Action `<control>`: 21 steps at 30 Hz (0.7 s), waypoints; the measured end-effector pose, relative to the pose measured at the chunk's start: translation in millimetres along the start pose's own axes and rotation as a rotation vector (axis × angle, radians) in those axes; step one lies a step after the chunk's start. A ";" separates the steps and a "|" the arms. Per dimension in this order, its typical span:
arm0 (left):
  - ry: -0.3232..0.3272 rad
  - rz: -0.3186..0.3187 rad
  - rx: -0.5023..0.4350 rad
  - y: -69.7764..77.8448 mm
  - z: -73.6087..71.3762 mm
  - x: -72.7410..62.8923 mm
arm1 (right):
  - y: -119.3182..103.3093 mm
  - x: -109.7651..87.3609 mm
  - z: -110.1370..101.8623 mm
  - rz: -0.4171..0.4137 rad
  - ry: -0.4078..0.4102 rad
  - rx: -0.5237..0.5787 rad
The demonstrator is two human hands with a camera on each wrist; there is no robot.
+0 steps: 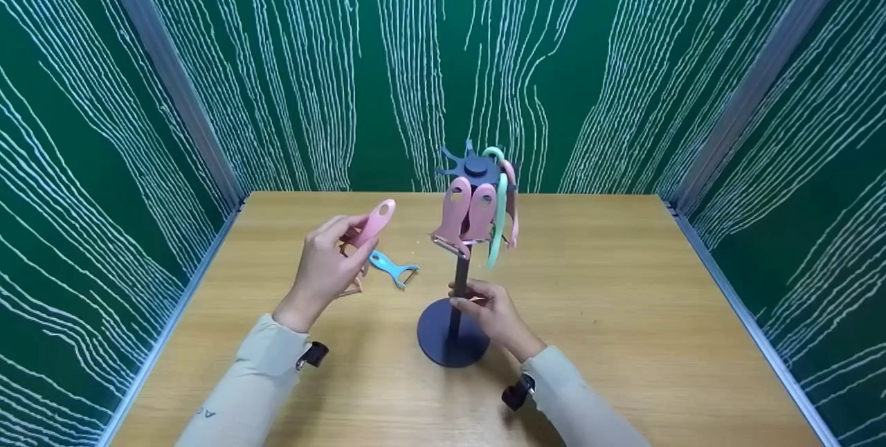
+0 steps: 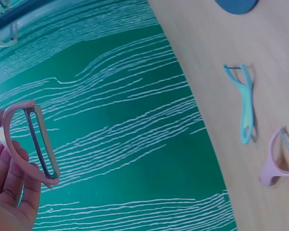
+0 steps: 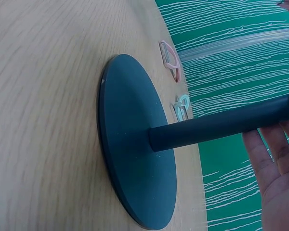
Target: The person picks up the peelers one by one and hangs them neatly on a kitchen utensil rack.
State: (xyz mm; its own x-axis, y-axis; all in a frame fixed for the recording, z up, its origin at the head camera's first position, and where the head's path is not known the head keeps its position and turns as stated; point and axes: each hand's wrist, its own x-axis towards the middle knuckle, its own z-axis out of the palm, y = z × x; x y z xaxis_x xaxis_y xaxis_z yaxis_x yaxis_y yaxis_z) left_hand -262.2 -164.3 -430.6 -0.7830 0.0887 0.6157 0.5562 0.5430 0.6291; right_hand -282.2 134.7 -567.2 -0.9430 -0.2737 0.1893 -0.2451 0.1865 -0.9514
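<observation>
1. Stand: dark blue-black and upright, with a round flat base, a slim pole and a hub of radiating hooked arms; it occupies the centre of the frame, right of the midline.
2. Hung peelers: two pink peelers face the viewer side by side, handle holes uppermost; a mint-green peeler, seen edge-on, hangs to their right, with further pink and green handles partly hidden behind it.
3. Held peeler: pink, with an oval hole in its handle; the left wrist view shows its curved yoke and straight metal blade.
4. Room: dark green walls with wavy pale lines, and greyish posts at upper left and upper right.
5. Surface: pale wood grain, filling the lower part of the frame. A blue peeler lies left of centre; near it lies a loose pink peeler, cut by the right edge of the left wrist view.
6. Right hand: lower centre, thumb and fingers closed around the pole above the base.
7. Left hand: left of centre, pinching the held peeler between thumb and fingers, handle end pointing to the upper right, raised above the surface and apart from the stand.
</observation>
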 end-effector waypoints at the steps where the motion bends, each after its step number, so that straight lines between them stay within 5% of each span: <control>1: 0.000 0.002 -0.002 2.0 -0.3 0.4 | 0.3 0.0 -0.1 0.000 -0.001 -0.001; 21: 0.049 0.136 -0.057 30.6 0.0 10.9 | 1.1 -0.1 2.2 -0.039 -0.003 0.026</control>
State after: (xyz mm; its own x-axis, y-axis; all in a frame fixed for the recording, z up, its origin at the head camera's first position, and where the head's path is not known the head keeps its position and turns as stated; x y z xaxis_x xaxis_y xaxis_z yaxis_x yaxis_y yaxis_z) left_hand -253.8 -146.6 -404.6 -0.6858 0.1162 0.7185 0.6719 0.4806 0.5636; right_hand -281.8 132.8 -568.8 -0.9323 -0.2827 0.2256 -0.2755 0.1511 -0.9493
